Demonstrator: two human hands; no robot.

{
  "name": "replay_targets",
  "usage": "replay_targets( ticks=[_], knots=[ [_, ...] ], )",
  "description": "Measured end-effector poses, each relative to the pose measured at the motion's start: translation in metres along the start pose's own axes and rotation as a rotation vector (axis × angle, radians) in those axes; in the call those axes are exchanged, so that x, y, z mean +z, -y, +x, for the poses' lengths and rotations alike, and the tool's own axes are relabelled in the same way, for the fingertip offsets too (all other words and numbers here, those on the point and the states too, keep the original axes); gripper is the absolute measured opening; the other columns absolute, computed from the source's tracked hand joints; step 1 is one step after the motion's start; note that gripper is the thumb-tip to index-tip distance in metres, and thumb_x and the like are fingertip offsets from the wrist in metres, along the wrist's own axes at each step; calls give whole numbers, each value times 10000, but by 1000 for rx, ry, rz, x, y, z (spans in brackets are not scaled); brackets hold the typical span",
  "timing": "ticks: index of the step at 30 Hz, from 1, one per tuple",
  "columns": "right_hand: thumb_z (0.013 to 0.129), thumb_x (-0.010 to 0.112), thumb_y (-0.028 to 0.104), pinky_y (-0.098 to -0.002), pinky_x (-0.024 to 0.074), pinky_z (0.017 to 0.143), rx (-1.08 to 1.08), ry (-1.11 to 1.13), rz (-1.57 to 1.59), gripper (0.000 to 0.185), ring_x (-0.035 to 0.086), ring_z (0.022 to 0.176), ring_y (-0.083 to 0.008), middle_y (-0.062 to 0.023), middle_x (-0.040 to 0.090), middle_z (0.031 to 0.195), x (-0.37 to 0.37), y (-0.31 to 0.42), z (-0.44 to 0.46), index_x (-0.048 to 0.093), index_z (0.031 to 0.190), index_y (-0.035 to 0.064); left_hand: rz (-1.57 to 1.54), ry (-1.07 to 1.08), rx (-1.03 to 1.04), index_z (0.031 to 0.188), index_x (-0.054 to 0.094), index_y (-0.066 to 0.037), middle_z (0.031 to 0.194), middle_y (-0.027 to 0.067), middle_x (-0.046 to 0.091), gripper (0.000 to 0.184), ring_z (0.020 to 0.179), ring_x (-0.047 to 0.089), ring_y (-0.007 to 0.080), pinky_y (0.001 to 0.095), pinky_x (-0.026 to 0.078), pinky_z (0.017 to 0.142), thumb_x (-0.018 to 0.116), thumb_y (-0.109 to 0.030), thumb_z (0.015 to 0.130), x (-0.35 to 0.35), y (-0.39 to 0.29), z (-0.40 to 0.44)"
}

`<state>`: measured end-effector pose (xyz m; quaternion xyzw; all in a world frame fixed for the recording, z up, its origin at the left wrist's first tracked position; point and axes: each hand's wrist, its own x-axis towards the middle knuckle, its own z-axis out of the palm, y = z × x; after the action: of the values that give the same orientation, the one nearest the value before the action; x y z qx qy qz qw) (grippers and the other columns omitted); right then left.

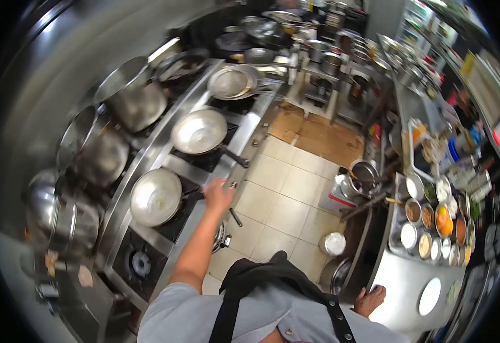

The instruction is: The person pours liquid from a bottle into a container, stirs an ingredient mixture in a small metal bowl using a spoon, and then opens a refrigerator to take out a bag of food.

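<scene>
My left hand (pixel 218 195) reaches over the front edge of the stove, at the handle end of the nearest frying pan (pixel 155 197). Its fingers are smeared, so whether they grip the handle is unclear. That pan is light metal, with a little yellowish residue inside. Behind it, a second frying pan (pixel 199 131) points its dark handle toward the aisle. Down at the right, my right hand (pixel 370 301) lies at the edge of the steel counter (pixel 395 286). Its fingers are curled, with a small dark bit showing at them that I cannot make out.
Large pots (pixel 138 100) line the back of the stove. A bare burner (pixel 141 263) sits nearest me. Across the tiled aisle, a tray of ingredient tubs (pixel 426 248) and a white plate (pixel 430 296) stand on the counter. A white-topped container (pixel 334 243) and cardboard (pixel 327 137) are on the floor.
</scene>
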<state>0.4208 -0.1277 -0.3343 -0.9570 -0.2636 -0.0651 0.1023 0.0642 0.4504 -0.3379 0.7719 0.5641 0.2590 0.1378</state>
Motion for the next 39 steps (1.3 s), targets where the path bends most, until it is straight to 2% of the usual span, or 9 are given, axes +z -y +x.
replay_targets(
  ticks=[2, 4, 11, 17, 23, 28, 31, 37, 39],
  knots=[
    [767, 758, 111, -527, 314, 1049, -91, -122, -2, 648, 425, 1257, -427, -263, 463, 1309, 3, -2, -4, 427, 1299, -53, 80, 170, -103, 1134, 647, -78, 1169, 133, 687, 419, 1147, 615, 341, 635, 302, 1094, 704, -397, 869, 11, 21, 17],
    [775, 761, 124, -527, 309, 1063, -50, -70, -18, 658, 413, 1273, -430, -269, 455, 1322, -4, 4, -1, 422, 1310, -57, 137, 247, -44, 1022, 672, -55, 963, 132, 717, 356, 958, 668, 357, 504, 444, 911, 742, -350, 835, 13, 29, 15],
    [729, 786, 127, -538, 310, 1048, 46, -49, 9, 608, 415, 1277, -416, -234, 457, 1310, -15, 16, 5, 472, 1226, -26, 56, 198, -69, 992, 694, -36, 868, 159, 727, 294, 823, 704, 336, 450, 534, 780, 755, -268, 824, 6, 14, -25],
    [736, 778, 141, -520, 324, 1009, 11, -48, 32, 560, 427, 1256, -403, -235, 469, 1273, -29, 22, 9, 476, 1186, 1, 130, 265, -112, 972, 701, -39, 839, 153, 721, 228, 791, 698, 334, 425, 536, 742, 734, -223, 842, -8, -25, -21],
    [745, 771, 150, -521, 322, 1016, 36, -39, 17, 547, 432, 1254, -401, -236, 479, 1266, -25, 21, 8, 479, 1185, 6, -169, 330, -32, 849, 668, 6, 734, 168, 673, 261, 730, 686, 226, 358, 516, 675, 686, -248, 909, 42, -11, -15],
    [756, 759, 150, -520, 323, 1016, -11, -81, 25, 538, 446, 1237, -408, -242, 484, 1256, -32, 24, 8, 479, 1189, -2, -159, 644, 79, 828, 647, 31, 773, 252, 650, 373, 726, 641, 412, 435, 511, 696, 607, -310, 973, 50, -79, -62],
    [766, 746, 147, -521, 326, 1011, -7, -92, 39, 528, 453, 1227, -414, -248, 488, 1247, -35, 28, 9, 480, 1193, -12, -277, 618, 213, 805, 646, 42, 809, 265, 658, 433, 773, 641, 440, 461, 507, 734, 548, -336, 993, 96, -52, -103],
    [784, 737, 138, -517, 339, 1002, -19, -119, 34, 485, 460, 1219, -416, -248, 497, 1241, -32, 26, 6, 496, 1176, -14, -120, 1124, 71, 799, 656, 42, 878, 281, 670, 403, 882, 669, 436, 489, 510, 804, 542, -311, 956, 95, -34, -156],
    [780, 751, 145, -504, 349, 1001, 29, -105, 54, 483, 464, 1219, -398, -226, 508, 1242, -32, 27, 6, 504, 1167, -4, -99, 996, 370, 776, 650, 40, 758, 232, 677, 339, 774, 692, 382, 460, 528, 739, 569, -267, 895, 146, 59, -178]
  ],
)
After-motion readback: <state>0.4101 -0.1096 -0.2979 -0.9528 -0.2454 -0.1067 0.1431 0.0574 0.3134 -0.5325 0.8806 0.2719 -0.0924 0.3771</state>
